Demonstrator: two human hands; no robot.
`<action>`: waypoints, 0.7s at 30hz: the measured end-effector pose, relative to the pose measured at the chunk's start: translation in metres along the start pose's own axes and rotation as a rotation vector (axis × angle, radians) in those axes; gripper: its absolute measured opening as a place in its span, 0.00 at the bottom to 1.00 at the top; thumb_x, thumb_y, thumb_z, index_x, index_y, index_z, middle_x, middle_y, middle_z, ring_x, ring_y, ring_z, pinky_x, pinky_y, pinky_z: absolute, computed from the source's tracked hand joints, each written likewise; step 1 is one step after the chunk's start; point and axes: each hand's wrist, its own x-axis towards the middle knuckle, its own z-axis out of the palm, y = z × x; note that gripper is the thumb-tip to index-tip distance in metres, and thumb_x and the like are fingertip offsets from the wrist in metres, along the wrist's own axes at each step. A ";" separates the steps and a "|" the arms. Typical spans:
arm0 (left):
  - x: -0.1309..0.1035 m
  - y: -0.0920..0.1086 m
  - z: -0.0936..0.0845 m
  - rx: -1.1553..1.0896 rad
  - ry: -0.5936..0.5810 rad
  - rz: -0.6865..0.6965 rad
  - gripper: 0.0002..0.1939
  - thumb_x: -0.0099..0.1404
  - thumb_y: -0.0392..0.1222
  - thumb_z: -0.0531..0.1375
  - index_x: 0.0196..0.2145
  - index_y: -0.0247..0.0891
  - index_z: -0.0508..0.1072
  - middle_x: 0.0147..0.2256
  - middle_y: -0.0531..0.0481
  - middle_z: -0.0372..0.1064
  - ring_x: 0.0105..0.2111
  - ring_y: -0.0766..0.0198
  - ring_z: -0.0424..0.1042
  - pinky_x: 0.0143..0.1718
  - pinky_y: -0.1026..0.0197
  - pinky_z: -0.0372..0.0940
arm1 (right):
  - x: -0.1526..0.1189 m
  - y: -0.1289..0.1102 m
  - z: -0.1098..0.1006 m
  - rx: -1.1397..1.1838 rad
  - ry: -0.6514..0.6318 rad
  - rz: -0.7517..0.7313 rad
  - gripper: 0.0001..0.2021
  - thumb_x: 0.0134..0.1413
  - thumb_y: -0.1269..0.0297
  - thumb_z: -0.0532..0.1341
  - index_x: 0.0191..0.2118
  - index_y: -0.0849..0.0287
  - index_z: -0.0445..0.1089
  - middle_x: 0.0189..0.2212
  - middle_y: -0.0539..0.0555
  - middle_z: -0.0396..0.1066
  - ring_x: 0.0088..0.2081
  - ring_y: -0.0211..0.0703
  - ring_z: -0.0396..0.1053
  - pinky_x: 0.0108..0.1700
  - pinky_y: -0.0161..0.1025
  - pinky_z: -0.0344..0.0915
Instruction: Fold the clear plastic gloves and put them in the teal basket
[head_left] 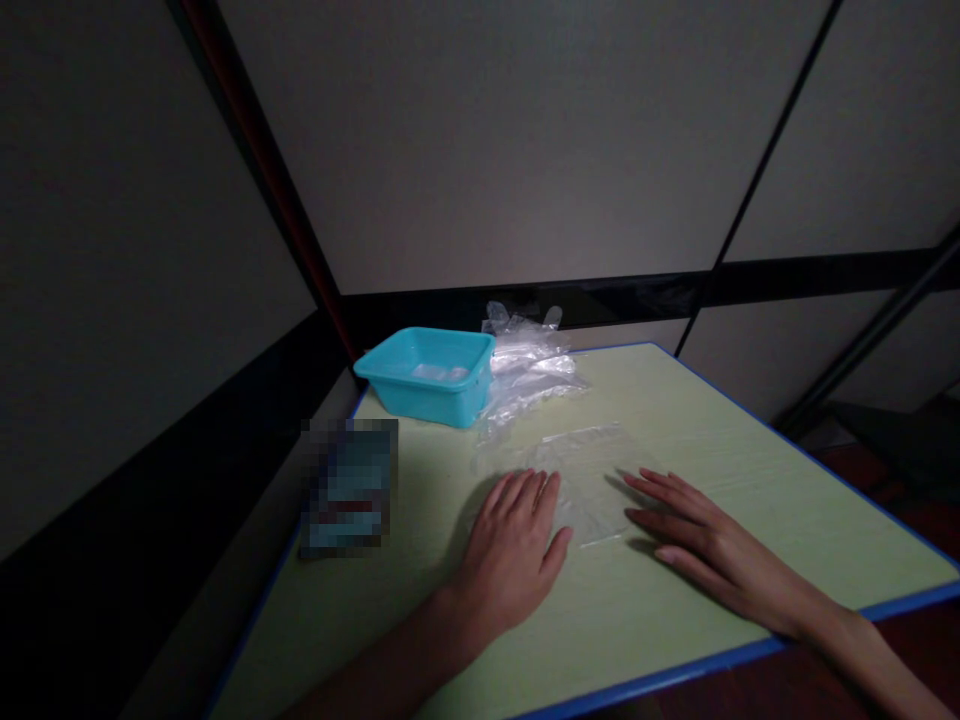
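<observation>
A clear plastic glove point(592, 475) lies flattened on the pale table point(750, 480), between my two hands. My left hand point(514, 555) rests palm down on the glove's left part, its fingers stretched out and covering some of the film. On the other side, my right hand point(697, 540) hovers or lies just beside the glove's right edge, fingers apart and holding nothing. Behind the glove sits a loose pile of clear disposable gloves point(532, 360), heaped against the right side of a turquoise plastic basin point(427, 395).
Inside the basin lies some clear material, hard to make out. A blurred-out flat packet point(349, 490) lies at the table's left edge. Wall panels point(517, 150) rise behind and to the left. Blue edging point(645, 685) runs round the table.
</observation>
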 end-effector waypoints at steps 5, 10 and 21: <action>0.006 -0.011 -0.002 0.048 0.053 -0.076 0.19 0.63 0.42 0.49 0.51 0.32 0.60 0.43 0.42 0.67 0.44 0.56 0.65 0.52 0.50 0.53 | -0.002 -0.006 -0.003 -0.026 -0.037 -0.034 0.20 0.56 0.58 0.53 0.55 0.51 0.59 0.61 0.51 0.43 0.60 0.52 0.40 0.57 0.58 0.46; 0.006 -0.014 -0.001 0.047 0.059 -0.077 0.19 0.64 0.41 0.48 0.51 0.32 0.59 0.42 0.42 0.68 0.44 0.58 0.65 0.54 0.50 0.51 | -0.007 -0.017 -0.008 -0.004 -0.103 -0.099 0.23 0.57 0.59 0.53 0.58 0.51 0.52 0.57 0.51 0.54 0.60 0.50 0.44 0.59 0.58 0.41; 0.006 -0.013 -0.001 0.004 0.010 -0.099 0.21 0.65 0.42 0.47 0.54 0.34 0.54 0.45 0.44 0.66 0.46 0.59 0.63 0.55 0.51 0.48 | -0.001 -0.063 -0.018 -0.035 -0.072 -0.328 0.26 0.55 0.56 0.54 0.58 0.60 0.53 0.52 0.56 0.62 0.56 0.49 0.53 0.58 0.51 0.48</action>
